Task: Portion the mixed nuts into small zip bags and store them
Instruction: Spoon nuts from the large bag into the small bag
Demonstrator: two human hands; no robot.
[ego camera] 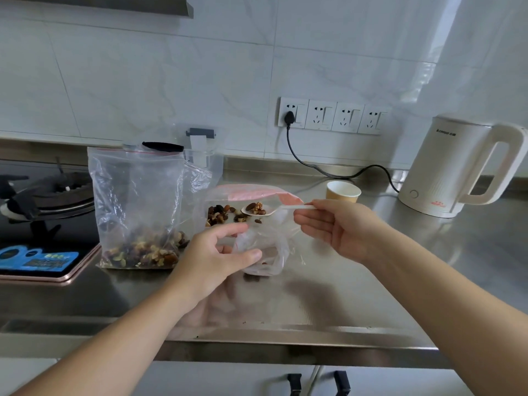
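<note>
One paper cup (343, 191) beside kettle (454, 170), large nut bag (137, 207) left

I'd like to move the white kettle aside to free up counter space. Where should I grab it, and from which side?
Take the kettle by its big loop handle, coming from the right, where the handle sticks out. The opening looks wide enough for fingers to wrap round the upright bar. Mind the black cord lying beside the base.
</note>
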